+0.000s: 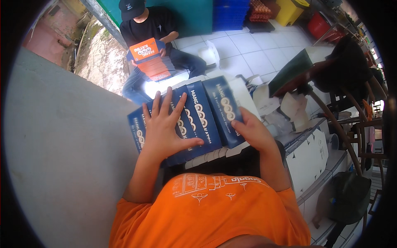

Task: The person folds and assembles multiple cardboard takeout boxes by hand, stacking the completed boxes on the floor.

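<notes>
A row of flat, overlapping dark blue cardboard food boxes [204,134] with white print lies before me at lap height. Across its left part, my left hand [159,134] is spread flat, fingers apart and pointing away from me. My right hand [255,131] grips the right edge of the rightmost blue box [220,99], its thumb on the printed face and the other fingers hidden underneath. That box sits slightly apart from the others. White cardboard edges [244,93] show beneath and beside it.
Ahead sits a person [151,25] in a black shirt and cap, holding orange-and-blue boxes [151,62]. A grey wall [66,136] stands close on my left. To the right are white cardboard sheets [308,163], wooden chairs [331,111] and a dark bag [349,196]. Blue crates [229,14] stand farther back.
</notes>
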Demonstrator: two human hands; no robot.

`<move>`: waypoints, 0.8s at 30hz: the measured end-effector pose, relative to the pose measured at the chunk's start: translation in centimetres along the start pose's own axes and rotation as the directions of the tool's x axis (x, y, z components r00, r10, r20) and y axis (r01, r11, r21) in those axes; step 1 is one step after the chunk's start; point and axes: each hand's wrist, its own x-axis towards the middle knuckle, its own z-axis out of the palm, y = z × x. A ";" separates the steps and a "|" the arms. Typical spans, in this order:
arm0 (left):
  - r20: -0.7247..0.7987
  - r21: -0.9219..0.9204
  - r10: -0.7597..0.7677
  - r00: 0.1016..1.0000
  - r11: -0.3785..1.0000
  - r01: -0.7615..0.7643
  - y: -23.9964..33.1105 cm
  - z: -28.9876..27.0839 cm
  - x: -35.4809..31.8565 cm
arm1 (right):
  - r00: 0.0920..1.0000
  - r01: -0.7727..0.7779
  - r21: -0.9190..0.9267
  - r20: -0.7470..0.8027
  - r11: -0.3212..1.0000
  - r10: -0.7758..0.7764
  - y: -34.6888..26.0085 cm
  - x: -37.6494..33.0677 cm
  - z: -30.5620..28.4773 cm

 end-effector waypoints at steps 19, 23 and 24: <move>-0.001 -0.025 0.037 0.999 0.999 -0.037 0.0 0.1 0.0 | 0.978 0.204 -0.355 0.025 0.912 -0.209 -4.3 8.5 0.0; -0.003 0.005 0.038 0.999 0.999 -0.038 0.2 0.3 0.0 | 0.978 0.209 -0.283 0.053 0.936 -0.202 -2.7 10.0 0.9; -0.001 0.005 0.036 0.999 0.999 -0.036 0.3 0.4 0.1 | 0.980 0.197 -0.297 0.020 0.934 -0.200 -2.9 10.1 1.5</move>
